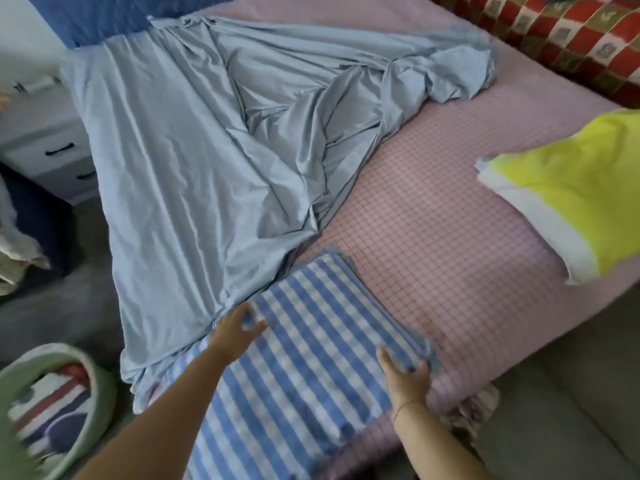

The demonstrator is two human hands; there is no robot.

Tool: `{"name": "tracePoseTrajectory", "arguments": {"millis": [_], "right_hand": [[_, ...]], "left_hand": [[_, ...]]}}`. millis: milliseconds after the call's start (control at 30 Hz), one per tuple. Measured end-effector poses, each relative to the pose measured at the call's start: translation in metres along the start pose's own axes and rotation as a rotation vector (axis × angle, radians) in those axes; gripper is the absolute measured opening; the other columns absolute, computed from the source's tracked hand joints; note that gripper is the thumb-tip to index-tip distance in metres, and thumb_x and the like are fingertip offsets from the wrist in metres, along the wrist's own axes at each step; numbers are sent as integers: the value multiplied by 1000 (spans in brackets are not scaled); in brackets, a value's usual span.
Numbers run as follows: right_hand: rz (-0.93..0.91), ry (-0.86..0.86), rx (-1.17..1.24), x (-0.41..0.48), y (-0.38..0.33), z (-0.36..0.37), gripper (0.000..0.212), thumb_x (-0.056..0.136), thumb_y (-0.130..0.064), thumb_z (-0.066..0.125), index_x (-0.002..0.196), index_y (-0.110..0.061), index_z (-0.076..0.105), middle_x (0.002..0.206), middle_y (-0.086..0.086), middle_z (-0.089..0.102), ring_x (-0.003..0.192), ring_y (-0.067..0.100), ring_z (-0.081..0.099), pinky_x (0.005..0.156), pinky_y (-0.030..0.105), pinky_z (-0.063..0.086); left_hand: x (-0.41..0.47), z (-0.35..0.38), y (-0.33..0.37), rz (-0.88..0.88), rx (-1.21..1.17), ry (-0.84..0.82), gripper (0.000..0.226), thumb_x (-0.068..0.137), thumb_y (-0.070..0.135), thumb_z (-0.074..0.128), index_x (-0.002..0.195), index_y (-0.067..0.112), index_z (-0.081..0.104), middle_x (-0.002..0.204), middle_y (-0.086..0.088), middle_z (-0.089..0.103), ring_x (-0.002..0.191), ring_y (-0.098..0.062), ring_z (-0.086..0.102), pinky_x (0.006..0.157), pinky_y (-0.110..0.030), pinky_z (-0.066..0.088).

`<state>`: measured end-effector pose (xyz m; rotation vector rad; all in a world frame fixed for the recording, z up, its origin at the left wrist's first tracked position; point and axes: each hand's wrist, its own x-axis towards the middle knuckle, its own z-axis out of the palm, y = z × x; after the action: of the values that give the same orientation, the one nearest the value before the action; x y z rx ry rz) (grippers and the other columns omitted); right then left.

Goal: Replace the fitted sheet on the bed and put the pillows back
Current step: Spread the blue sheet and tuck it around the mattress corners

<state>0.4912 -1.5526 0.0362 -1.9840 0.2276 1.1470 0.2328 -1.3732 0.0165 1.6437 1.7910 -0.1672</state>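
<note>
A folded blue-and-white checked sheet (304,362) lies on the near corner of the bed. My left hand (239,327) rests on its far left edge with the fingers spread. My right hand (405,375) takes hold of its right corner, fingers and thumb around the fabric edge. A crumpled pale blue sheet (214,161) spreads over the left half of the bed and hangs down the left side. The mattress (433,230) wears a pink checked cover. A yellow pillow with white edging (568,206) lies at the bed's right side.
A red, white and olive patterned blanket (561,36) lies along the far right. White drawers (52,147) stand left of the bed. A green basket (59,414) with striped fabric sits on the floor at bottom left. Grey floor shows at the right.
</note>
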Motion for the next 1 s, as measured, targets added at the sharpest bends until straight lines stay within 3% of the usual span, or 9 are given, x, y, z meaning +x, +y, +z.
{"name": "tracePoseTrajectory", "arguments": {"millis": [100,167,233,400,533,633,767,867,1000], "right_hand": [[197,57,86,-17,30,19,91,76,-33,80,148,-15,27,145,16,39,128,37,44,103,48,42],[366,-114,158,-40,57,34,80,73,-40,80,138,-13,43,134,12,53,118,35,53,99,51,47],[440,-264,187,-52,85,48,74,71,-42,80,132,-12,50,127,12,59,113,33,57,97,52,48],[166,-311,155,-52,85,53,111,40,-50,94,133,-15,45,134,6,54,120,29,54,103,50,45],[61,-420,324,-68,54,24,86,51,-35,88,127,-13,54,122,8,64,110,30,61,97,53,49],[-70,-461,328,-70,26,-4,102,39,-53,92,126,-17,54,121,6,65,110,28,62,95,52,51],[-166,-469,352,-69,-24,-46,67,74,-41,77,130,-24,46,124,5,62,110,26,61,85,44,56],[-255,-438,348,-54,-73,-84,45,85,-39,64,125,-29,46,121,1,62,106,22,62,74,35,56],[-332,-342,384,-19,-146,-139,27,88,-33,64,111,-29,50,111,-3,63,95,17,62,68,31,52]], "left_hand": [[17,3,-24,40,-18,-19,82,71,73,63,132,22,49,118,-13,63,109,-33,59,94,-47,48],[19,2,-25,63,-23,-31,80,74,67,67,129,10,54,112,-28,62,103,-43,60,88,-50,49],[16,1,-21,75,-59,-35,72,79,55,71,121,-2,57,109,-27,64,101,-41,61,89,-47,48],[-1,-11,5,90,44,-126,37,90,53,58,94,16,53,81,0,58,90,-25,60,81,-33,42],[-22,-26,32,226,26,-42,33,91,47,59,83,15,56,77,0,56,80,-24,59,74,-33,43],[-37,-35,63,320,-53,28,32,89,44,63,83,12,62,94,-4,53,83,-22,56,80,-36,46],[-65,-42,135,390,-216,55,24,92,37,63,82,15,56,88,1,56,77,-15,53,75,-28,39],[-74,-46,201,453,-356,10,17,92,35,62,93,19,63,81,10,63,72,-3,57,73,-26,43],[-65,-41,303,516,-445,-11,24,90,39,65,98,17,67,88,1,71,85,-19,67,82,-37,54]]}}
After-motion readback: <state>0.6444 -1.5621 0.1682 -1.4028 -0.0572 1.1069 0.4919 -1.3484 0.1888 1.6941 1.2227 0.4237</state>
